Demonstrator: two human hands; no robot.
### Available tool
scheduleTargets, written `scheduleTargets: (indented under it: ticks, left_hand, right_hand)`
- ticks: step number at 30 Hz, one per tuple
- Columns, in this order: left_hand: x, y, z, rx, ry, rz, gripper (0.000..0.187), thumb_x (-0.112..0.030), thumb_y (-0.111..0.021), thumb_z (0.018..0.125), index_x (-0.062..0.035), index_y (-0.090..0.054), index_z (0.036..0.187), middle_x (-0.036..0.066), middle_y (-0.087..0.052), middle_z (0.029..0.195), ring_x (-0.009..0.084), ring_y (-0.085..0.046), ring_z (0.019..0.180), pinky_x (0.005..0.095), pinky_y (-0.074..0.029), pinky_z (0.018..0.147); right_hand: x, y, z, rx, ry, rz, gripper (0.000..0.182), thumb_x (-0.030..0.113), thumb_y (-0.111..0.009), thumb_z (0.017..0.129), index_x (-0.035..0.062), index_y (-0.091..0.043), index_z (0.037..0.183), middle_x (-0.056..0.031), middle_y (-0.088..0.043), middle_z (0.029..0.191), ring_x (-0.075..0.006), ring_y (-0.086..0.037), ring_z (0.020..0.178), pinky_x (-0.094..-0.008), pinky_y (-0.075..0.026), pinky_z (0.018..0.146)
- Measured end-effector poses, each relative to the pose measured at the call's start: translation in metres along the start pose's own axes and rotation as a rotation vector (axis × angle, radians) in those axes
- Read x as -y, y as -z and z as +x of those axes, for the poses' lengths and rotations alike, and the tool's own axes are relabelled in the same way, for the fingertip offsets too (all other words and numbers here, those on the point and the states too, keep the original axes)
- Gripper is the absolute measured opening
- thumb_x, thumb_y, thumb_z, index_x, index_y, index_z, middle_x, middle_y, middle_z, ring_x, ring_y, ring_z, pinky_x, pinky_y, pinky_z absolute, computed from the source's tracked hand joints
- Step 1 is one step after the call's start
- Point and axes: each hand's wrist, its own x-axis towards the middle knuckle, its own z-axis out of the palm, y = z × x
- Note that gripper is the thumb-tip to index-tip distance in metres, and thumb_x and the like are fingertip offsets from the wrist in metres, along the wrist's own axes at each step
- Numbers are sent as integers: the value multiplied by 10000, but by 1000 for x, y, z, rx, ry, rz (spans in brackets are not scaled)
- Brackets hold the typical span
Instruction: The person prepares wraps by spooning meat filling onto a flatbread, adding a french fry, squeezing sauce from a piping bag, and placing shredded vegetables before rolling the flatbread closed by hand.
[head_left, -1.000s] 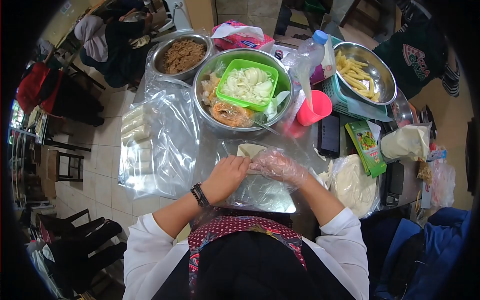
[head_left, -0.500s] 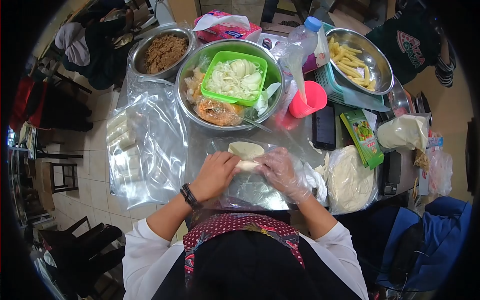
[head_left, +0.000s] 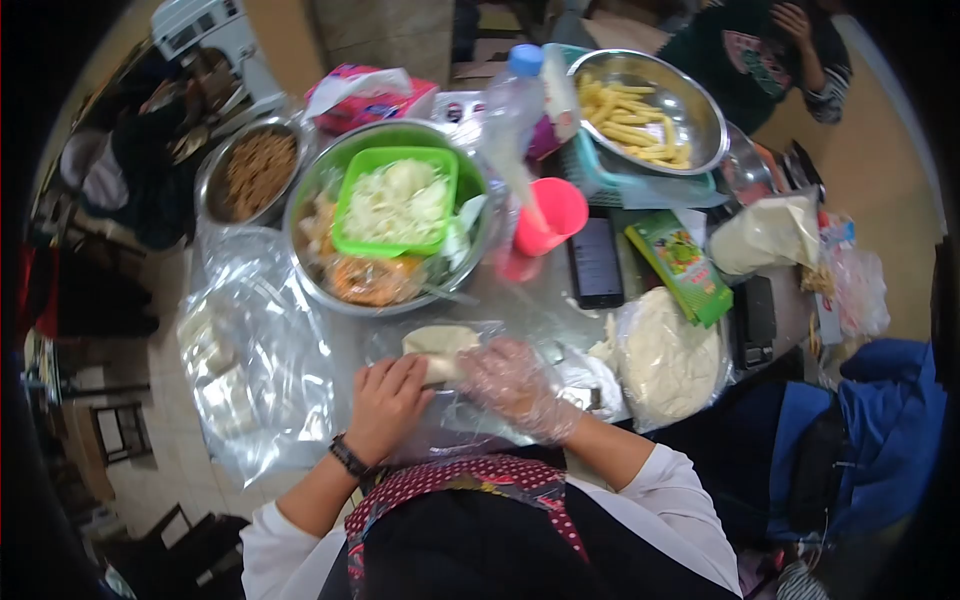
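My bare left hand point(head_left: 390, 398) has its fingers curled on the left end of a pale rolled wrapper point(head_left: 440, 369). On the right end are the fingers of my right hand point(head_left: 515, 388), which wears a clear plastic glove. The unrolled part of the thin round wrapper point(head_left: 440, 340) lies just beyond the roll, on a clear plastic sheet point(head_left: 465, 427). Whatever filling sits inside the roll is hidden. To the right of my gloved hand, a stack of pale wrappers point(head_left: 670, 355) rests in clear plastic.
Ahead stands a steel bowl point(head_left: 303, 275) holding a green tub point(head_left: 395, 247) of sliced onion. Finished rolls point(head_left: 225, 390) lie under plastic at left. A pink cup point(head_left: 550, 215), a phone point(head_left: 597, 262) and a bowl of yellow strips point(head_left: 640, 125) are at right. Another person point(head_left: 745, 65) is beyond.
My view has turned, so the table and bowls appear shifted left and tilted. Both hands stay on the roll, with the wrapper's unrolled part still beyond it.
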Motion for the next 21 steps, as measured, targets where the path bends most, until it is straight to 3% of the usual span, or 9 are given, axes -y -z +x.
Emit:
scheduleTargets:
  ticks: [3, 5, 8, 11, 13, 14, 16, 21]
  left_hand:
    - [10, -1, 5, 30, 0, -37, 436, -154, -681, 730, -65, -584, 1146, 43, -613, 1037, 223, -531, 946, 375, -375, 832]
    - [10, 1, 11, 43, 10, -71, 412, -146, -676, 733, -72, -587, 1128, 44, -623, 980, 230, -530, 934, 375, -369, 817]
    - [10, 4, 22, 139, 135, -169, 313, -90, -631, 779, -45, -592, 1086, 102, -622, 953, 304, -531, 926, 403, -370, 828]
    - [8, 2, 31, 182, 157, -102, 252, -77, -586, 810, -49, -593, 1060, 111, -614, 939, 307, -543, 902, 402, -373, 811]
    - [4, -2, 35, -8, 78, 203, 248, -71, -567, 819, -45, -601, 1063, 121, -610, 948, 300, -554, 894, 402, -386, 810]
    - [5, -4, 36, -8, 70, 206, 248, -71, -567, 819, -45, -601, 1063, 121, -610, 948, 300, -554, 894, 402, -386, 810]
    - [9, -7, 36, -52, -25, 40, 243, -70, -568, 816, -25, -609, 1051, 129, -607, 960, 299, -564, 901, 408, -415, 805]
    - [11, -12, 37, -12, -11, 14, 280, -85, -588, 817, 6, -607, 1081, 153, -616, 1022, 326, -576, 943, 411, -443, 831]
  right_hand:
    - [-6, 2, 5, 99, 5, 13, 376, 178, -678, 696, 93, -603, 1054, -48, -600, 875, -241, -573, 850, -392, -464, 704]
    - [-18, -11, 7, 25, 7, 32, 323, 171, -660, 722, 99, -591, 1030, -45, -589, 855, -238, -566, 811, -383, -464, 678]
    - [-36, -11, 17, 76, -44, 129, 250, 159, -649, 728, 101, -592, 964, -43, -580, 851, -233, -558, 781, -382, -463, 649]
    - [-45, -10, 26, 73, 61, 182, 229, 168, -640, 720, 87, -589, 928, -55, -574, 862, -237, -553, 775, -379, -464, 629]
    - [-35, 2, 39, 76, 20, 20, 208, 161, -615, 727, 81, -594, 918, -71, -582, 885, -247, -561, 799, -375, -481, 661]
    - [-35, -2, 38, 70, 16, 18, 208, 161, -615, 727, 81, -594, 918, -71, -582, 885, -247, -561, 799, -375, -481, 661]
    - [-31, -11, 33, 7, 227, 16, 251, 148, -583, 735, 39, -599, 962, -98, -591, 932, -261, -570, 836, -364, -497, 715]
    - [-33, -17, 31, 37, 191, 68, 338, 130, -566, 735, -41, -585, 1026, -123, -598, 961, -263, -576, 863, -348, -500, 754]
